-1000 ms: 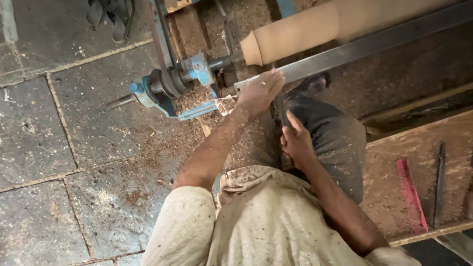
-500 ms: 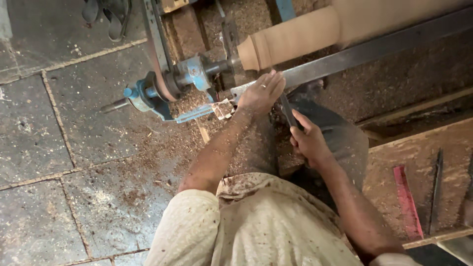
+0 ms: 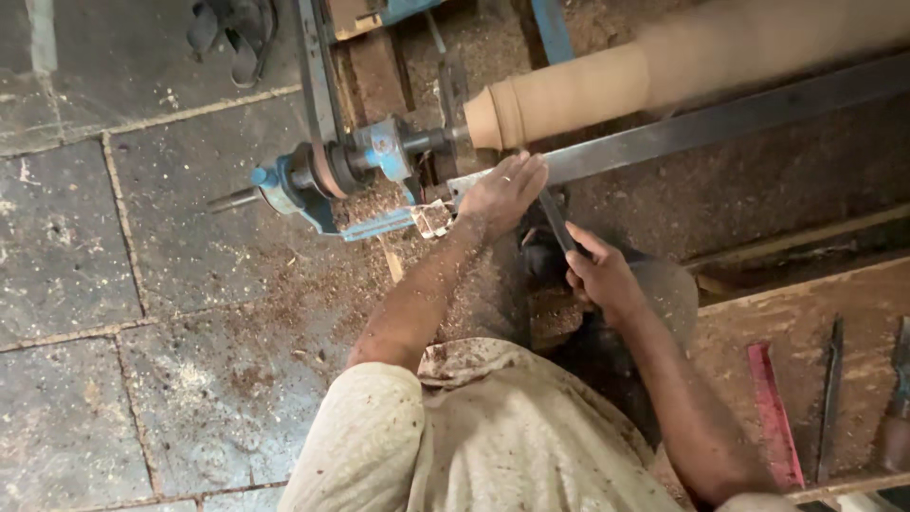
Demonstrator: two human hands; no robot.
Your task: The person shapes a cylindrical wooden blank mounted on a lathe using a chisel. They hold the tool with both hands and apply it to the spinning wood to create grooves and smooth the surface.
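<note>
A long tan wooden cylinder (image 3: 607, 90) is mounted on a blue lathe head (image 3: 365, 156), its right part blurred. Along its near side runs a grey metal bar (image 3: 720, 123). My left hand (image 3: 502, 194) lies flat on the left end of that bar, fingers pressing on a dark slim tool (image 3: 555, 220). My right hand (image 3: 602, 275) is closed around the lower end of this tool, just above my knee. The tool's tip points at the left end of the cylinder.
Sawdust covers the stone slab floor (image 3: 114, 313) on the left. A wooden board (image 3: 806, 322) at the right carries a red flat tool (image 3: 773, 408) and dark chisels (image 3: 829, 398). Dark sandals (image 3: 232, 33) lie at the top left.
The view has shifted slightly. My right hand has moved up from my knee and taken hold of the slim tool's lower end; my left hand stays on the bar.
</note>
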